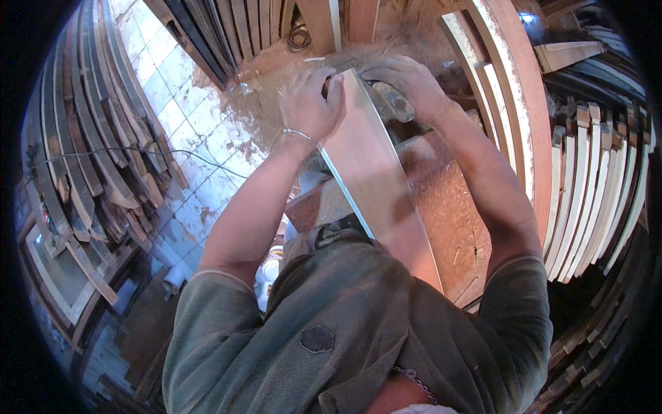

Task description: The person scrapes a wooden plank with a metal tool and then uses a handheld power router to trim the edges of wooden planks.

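A long, pale wooden board (372,148) runs from my body toward the far side, with light strips along its long edges. My left hand (310,103) is closed at the left edge of its far end, thumb against the wood. A small dark brown patch shows between thumb and fingers; what it is I cannot make out. At the right corner of the same end, my right hand (408,84) is bent with its fingertips at the board's edge. Just under that palm sits a worn wooden handle-like piece (393,102); whether the hand touches it is unclear.
Beneath the board is a reddish-brown, dusty work surface (452,217). Stacked timber strips (89,131) stand at left, pale slats (593,186) at right, with a tall curved-looking panel (520,90) nearer. A cable (200,155) crosses the tiled floor (183,83). White containers (271,265) stand by my left elbow.
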### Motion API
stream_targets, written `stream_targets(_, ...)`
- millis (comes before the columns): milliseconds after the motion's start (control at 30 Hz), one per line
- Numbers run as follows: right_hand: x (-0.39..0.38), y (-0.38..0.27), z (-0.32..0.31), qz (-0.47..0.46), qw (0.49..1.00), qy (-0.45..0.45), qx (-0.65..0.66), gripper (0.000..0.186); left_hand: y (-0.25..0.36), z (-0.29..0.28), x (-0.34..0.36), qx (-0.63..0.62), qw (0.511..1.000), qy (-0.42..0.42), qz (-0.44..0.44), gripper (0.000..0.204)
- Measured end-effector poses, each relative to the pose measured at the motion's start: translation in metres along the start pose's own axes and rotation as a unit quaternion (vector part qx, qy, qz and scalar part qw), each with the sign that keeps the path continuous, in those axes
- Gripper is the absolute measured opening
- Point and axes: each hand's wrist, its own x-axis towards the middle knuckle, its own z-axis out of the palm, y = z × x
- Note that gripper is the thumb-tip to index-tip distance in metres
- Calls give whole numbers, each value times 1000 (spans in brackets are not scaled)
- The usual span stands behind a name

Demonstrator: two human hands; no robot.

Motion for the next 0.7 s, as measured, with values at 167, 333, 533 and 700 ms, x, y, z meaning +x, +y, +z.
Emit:
stream_targets(167, 4, 3, -3, -7, 998, -61, -26, 30, -2, 0, 1, 6, 1000, -1, 17, 22)
stream_targets(333, -45, -17, -10, 26, 992, -109, 56, 25, -2, 2, 0, 22, 1000, 4, 2, 24)
stream_targets(533, -85, -32, -13, 83, 988, -88, 93, 33, -1, 1, 0, -4, 1000, -1, -9, 23)
stream_targets(700, -49, -20, -19, 53, 998, 8, 13, 36, -2, 1, -1, 0, 1000, 14, 3, 23)
